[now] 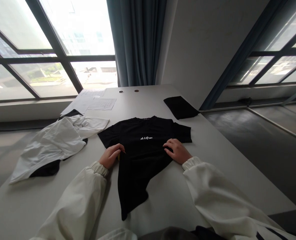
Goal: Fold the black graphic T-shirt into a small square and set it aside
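A black T-shirt (pixel 143 156) with a small white "2017" print on the chest lies spread on the white table, its neckline toward the far side. The lower part of the shirt is skewed, and its hem hangs in an uneven slant toward me. At its left side edge, below the sleeve, my left hand (pixel 111 156) is closed on the fabric. My right hand (pixel 177 150) grips the opposite side edge below the other sleeve, fingers bent over the cloth. The undersides of both hands' grips are hidden.
White and black garments (pixel 50 146) lie rumpled at the table's left. A folded black cloth (pixel 180 107) sits at the back right. Paper sheets (pixel 102 103) rest at the back left, near two round cable holes. Windows and a blue-grey curtain (pixel 136 43) stand behind the table (pixel 213 160).
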Demonstrator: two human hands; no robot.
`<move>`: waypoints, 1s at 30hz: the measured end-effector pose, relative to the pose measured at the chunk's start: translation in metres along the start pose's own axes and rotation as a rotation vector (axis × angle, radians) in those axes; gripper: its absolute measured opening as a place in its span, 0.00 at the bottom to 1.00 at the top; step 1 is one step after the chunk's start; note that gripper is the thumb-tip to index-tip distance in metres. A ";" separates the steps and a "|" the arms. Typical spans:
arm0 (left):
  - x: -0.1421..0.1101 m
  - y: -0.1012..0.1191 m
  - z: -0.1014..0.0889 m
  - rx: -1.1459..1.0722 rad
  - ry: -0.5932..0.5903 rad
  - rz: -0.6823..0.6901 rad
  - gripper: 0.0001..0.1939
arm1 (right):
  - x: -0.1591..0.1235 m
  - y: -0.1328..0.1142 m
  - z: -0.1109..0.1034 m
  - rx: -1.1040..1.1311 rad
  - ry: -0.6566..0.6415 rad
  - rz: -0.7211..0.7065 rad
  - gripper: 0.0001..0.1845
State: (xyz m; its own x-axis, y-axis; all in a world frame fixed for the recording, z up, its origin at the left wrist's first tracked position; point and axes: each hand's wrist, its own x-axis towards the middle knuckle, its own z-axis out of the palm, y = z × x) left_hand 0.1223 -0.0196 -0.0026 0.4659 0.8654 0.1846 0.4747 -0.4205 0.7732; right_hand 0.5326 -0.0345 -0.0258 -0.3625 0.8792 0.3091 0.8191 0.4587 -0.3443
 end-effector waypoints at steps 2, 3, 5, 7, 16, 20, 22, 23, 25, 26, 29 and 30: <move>0.006 0.011 0.000 0.004 0.056 0.012 0.22 | 0.002 -0.002 0.002 -0.013 -0.049 -0.004 0.09; 0.011 0.017 0.000 0.033 0.070 0.026 0.24 | 0.002 -0.003 0.002 -0.015 -0.063 -0.010 0.08; 0.026 0.029 0.005 0.135 0.038 0.061 0.24 | 0.003 -0.006 0.001 -0.003 -0.066 -0.044 0.07; 0.045 0.041 0.016 0.282 -0.053 0.074 0.21 | 0.003 -0.010 -0.001 0.024 -0.065 -0.104 0.06; 0.074 0.051 0.094 0.707 -0.335 0.034 0.33 | 0.003 0.008 0.006 0.028 -0.049 0.069 0.20; 0.065 0.048 0.097 0.703 -0.346 -0.095 0.33 | 0.009 0.031 0.015 -0.199 -0.132 0.405 0.29; 0.064 0.050 0.096 0.688 -0.310 -0.189 0.34 | 0.016 0.042 0.014 -0.267 -0.192 0.534 0.33; 0.065 0.052 0.096 0.677 -0.294 -0.228 0.35 | 0.021 0.048 0.013 -0.285 -0.226 0.572 0.34; 0.069 0.054 0.095 0.651 -0.284 -0.277 0.35 | 0.033 0.057 0.010 -0.290 -0.292 0.601 0.35; 0.072 0.055 0.095 0.635 -0.289 -0.291 0.35 | 0.039 0.062 0.008 -0.281 -0.318 0.602 0.35; 0.083 0.058 0.095 0.592 -0.307 -0.344 0.34 | 0.059 0.072 0.006 -0.260 -0.342 0.614 0.34; 0.086 0.059 0.096 0.587 -0.307 -0.368 0.33 | 0.065 0.074 0.007 -0.258 -0.339 0.620 0.34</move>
State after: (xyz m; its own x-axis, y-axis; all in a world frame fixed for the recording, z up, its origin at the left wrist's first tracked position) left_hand 0.2623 0.0038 0.0004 0.3471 0.8991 -0.2668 0.9192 -0.2697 0.2868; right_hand 0.5664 0.0576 -0.0368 0.1160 0.9771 -0.1782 0.9808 -0.1411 -0.1347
